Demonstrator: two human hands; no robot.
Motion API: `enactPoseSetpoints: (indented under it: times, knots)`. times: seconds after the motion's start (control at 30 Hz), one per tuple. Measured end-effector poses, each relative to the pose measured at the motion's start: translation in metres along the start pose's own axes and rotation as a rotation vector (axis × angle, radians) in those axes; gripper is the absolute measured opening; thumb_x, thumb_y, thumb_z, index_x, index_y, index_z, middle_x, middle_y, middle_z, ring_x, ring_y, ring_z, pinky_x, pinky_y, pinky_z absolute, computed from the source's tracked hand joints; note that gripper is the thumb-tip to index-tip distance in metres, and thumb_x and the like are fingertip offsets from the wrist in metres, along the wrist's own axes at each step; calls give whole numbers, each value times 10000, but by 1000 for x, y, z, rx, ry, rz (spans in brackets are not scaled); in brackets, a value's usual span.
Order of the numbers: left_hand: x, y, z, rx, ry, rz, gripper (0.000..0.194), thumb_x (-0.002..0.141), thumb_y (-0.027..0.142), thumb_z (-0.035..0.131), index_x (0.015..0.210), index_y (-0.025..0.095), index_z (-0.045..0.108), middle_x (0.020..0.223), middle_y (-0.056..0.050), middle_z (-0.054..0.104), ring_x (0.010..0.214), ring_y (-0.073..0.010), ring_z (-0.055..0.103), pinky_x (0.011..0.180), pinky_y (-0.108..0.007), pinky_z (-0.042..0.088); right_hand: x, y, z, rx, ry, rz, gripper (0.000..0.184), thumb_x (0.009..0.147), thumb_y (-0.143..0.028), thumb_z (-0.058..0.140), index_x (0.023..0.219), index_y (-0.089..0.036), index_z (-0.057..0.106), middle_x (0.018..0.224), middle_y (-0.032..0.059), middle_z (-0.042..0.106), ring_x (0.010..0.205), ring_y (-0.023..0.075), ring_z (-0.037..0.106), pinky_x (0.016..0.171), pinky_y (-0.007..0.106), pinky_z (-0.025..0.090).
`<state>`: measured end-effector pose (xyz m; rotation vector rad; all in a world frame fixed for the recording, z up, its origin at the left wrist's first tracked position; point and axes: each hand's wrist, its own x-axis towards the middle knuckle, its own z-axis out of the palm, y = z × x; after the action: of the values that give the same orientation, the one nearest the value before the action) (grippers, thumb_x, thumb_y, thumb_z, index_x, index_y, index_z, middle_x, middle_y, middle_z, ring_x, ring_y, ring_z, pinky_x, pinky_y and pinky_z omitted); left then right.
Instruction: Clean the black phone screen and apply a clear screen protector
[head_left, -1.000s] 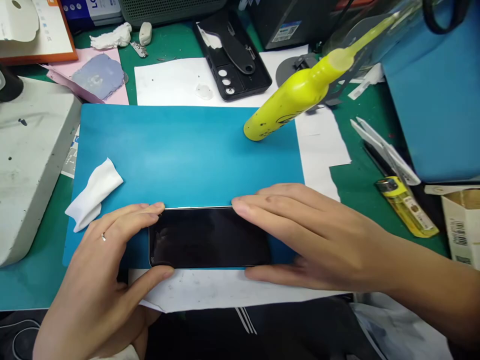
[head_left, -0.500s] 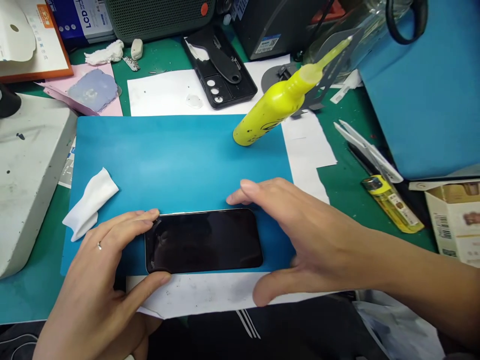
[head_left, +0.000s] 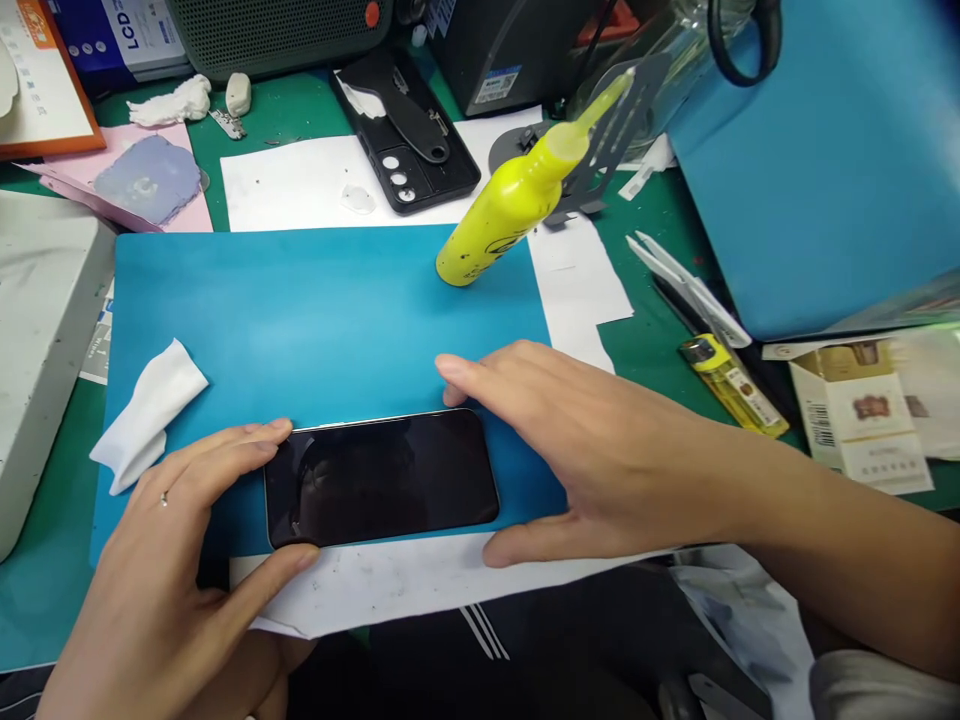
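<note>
A smartphone [head_left: 382,478] with a dark screen lies face up on a blue mat [head_left: 300,310], its long side running left to right. My left hand [head_left: 187,540], with a ring on one finger, holds the phone's left end: fingertips at the far corner, thumb at the near edge. Around the right end, my right hand [head_left: 577,450] is spread with the thumb apart from the fingers; it holds nothing. A crumpled white wipe [head_left: 150,415] rests on the mat beside my left hand. Beyond the phone stands a yellow squeeze bottle [head_left: 506,200] with a nozzle.
Behind the mat lie white paper [head_left: 285,180] and a black phone case [head_left: 420,165] with a dark tool on it. White tweezers [head_left: 694,285], a yellow lighter [head_left: 735,385] and a small box [head_left: 859,415] are at the right. A whitish device [head_left: 45,330] borders the left side.
The view has shifted, so the scene sits further left. My right thumb has come a little closer to the phone's near edge. My left hand keeps its hold.
</note>
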<state>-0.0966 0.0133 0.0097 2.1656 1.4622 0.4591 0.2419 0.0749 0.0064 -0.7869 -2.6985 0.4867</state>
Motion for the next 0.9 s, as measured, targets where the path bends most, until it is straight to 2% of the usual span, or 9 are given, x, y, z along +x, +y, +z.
enactPoseSetpoints:
  times: [0.1, 0.3, 0.53, 0.73, 0.9]
  knots:
    - [-2, -1, 1, -2, 5, -15, 609, 962, 513, 729, 1508, 399, 484, 1519, 49, 597, 1375, -279, 564, 1137, -389, 411, 1, 2, -2, -1, -29, -24, 1002, 908, -616, 709, 1604, -39, 276, 1238, 199, 689, 1082, 324, 634, 913, 454, 515]
    - [-3, -2, 0, -8, 11, -32, 604, 957, 515, 730, 1503, 407, 496, 1499, 37, 611, 1356, -307, 582, 1132, -436, 436, 2, 2, -1, 16, -10, -36, 877, 929, -487, 709, 1580, -36, 332, 1246, 192, 690, 1165, 323, 628, 946, 456, 507]
    - [0, 1, 0, -10, 1, -46, 582, 963, 502, 725, 1491, 401, 502, 1507, 31, 605, 1378, -307, 569, 1144, -444, 434, 3, 1, 0, 12, 27, -50, 739, 949, -428, 663, 1522, -34, 412, 1177, 172, 701, 1088, 302, 641, 901, 432, 521]
    - [1, 5, -1, -11, -6, -17, 561, 980, 494, 713, 1486, 385, 497, 1517, 38, 601, 1384, -278, 567, 1137, -402, 429, 1, 1, 1, 10, 19, -43, 760, 939, -475, 675, 1519, -47, 433, 1115, 157, 693, 1004, 288, 638, 863, 419, 534]
    - [3, 6, -2, -16, -7, -1, 550, 982, 477, 719, 1474, 368, 498, 1518, 36, 607, 1391, -260, 567, 1140, -374, 428, 0, -1, -1, 21, 1, -2, 775, 927, -417, 698, 1560, -81, 401, 1070, 131, 694, 939, 269, 629, 823, 413, 569]
